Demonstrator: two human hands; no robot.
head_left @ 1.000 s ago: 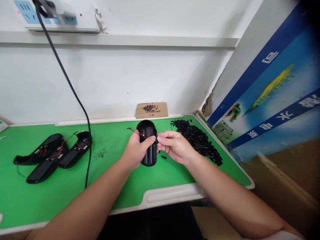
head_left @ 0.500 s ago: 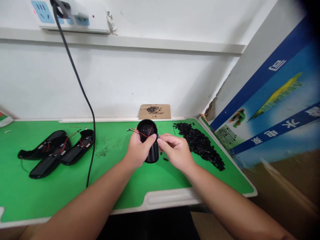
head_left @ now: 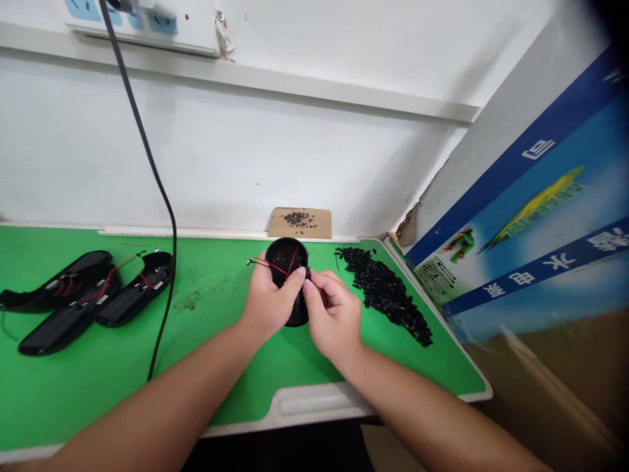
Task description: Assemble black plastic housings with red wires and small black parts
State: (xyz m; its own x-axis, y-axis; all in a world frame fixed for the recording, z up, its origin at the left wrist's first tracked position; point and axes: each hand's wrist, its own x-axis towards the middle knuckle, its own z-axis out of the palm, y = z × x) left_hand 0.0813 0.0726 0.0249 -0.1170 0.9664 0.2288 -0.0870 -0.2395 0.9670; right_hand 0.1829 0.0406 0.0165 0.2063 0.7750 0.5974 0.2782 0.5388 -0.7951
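A black plastic housing [head_left: 297, 313], rounded and hollow with red and black wires inside, is held over the green table. My left hand [head_left: 269, 295] is wrapped round its left side, thumb lying over the front. At the housing's right edge, my right hand [head_left: 337, 311] pinches with thumb and forefinger; a small dark piece seems to sit at the fingertips, mostly hidden. The wire ends [head_left: 251, 261] stick out past the left side of the housing. To the right of my right hand lies a pile of small black plastic pieces [head_left: 388, 292].
Several similar black housings [head_left: 63, 321] with wires lie at the left. A black cable [head_left: 152, 157] hangs from the power strip [head_left: 147, 26] across the table [head_left: 236, 393]. Tiny dark bits rest on a cardboard piece [head_left: 319, 226] by the wall. A printed box [head_left: 521, 216] stands at the right.
The view has shifted and tilted slightly. My right hand has closed in against the housing's right edge, its fingers more curled. The left hand keeps its hold.
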